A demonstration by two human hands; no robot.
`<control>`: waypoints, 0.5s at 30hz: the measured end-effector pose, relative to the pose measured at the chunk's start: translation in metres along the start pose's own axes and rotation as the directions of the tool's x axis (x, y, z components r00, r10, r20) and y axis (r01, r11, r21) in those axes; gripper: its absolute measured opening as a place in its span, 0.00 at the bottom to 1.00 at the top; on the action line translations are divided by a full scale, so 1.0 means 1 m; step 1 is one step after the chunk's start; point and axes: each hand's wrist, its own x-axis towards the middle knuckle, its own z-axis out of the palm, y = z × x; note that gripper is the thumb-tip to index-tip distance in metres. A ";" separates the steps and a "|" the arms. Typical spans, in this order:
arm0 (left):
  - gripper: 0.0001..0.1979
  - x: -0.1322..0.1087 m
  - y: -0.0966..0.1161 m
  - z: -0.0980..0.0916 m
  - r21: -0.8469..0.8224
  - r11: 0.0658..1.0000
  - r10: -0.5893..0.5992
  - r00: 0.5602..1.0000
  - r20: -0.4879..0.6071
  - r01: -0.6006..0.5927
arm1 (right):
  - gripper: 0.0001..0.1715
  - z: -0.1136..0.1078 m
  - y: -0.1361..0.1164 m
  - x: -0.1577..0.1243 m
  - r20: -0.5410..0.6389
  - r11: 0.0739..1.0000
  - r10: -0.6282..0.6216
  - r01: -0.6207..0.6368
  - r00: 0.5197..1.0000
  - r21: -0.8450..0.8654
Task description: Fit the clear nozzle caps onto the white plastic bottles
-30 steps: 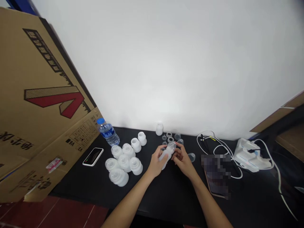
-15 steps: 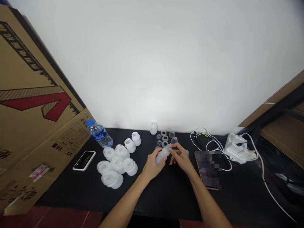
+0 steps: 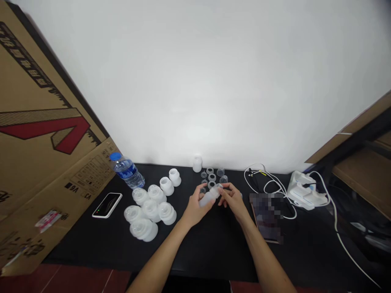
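A small translucent white baby bottle (image 3: 207, 199) lies tilted in my left hand (image 3: 195, 206), its fingers wrapped around the body. My right hand (image 3: 232, 200) pinches the clear top part (image 3: 217, 190) at the bottle's upper end; whether this is a collar or a cap I cannot tell. Just beyond my hands lie several clear collar rings (image 3: 211, 177), small teats (image 3: 204, 174) and clear dome caps (image 3: 223, 179). To the left stands a group of capped baby bottles (image 3: 151, 209). Two open bottles (image 3: 166, 186) are behind them, and another bottle (image 3: 197, 164) stands by the wall.
A water bottle (image 3: 126, 171) and a white-framed device (image 3: 107, 205) are at the left, beside a large cardboard box (image 3: 45, 162). On the right are a dark tablet (image 3: 268, 221), white cables (image 3: 275, 185) and a white power strip (image 3: 305, 193). The wall (image 3: 195, 89) borders the black table's back.
My left hand has shifted its grip slightly, with its fingers more spread around the bottle. My right fingers stay at the bottle's top and have turned a little. The view has moved slightly.
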 end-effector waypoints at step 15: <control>0.38 -0.005 0.005 -0.006 0.192 0.966 0.182 0.983 -0.029 -0.174 | 0.30 0.006 0.000 -0.005 0.275 0.999 -0.003 0.014 0.961 -0.037</control>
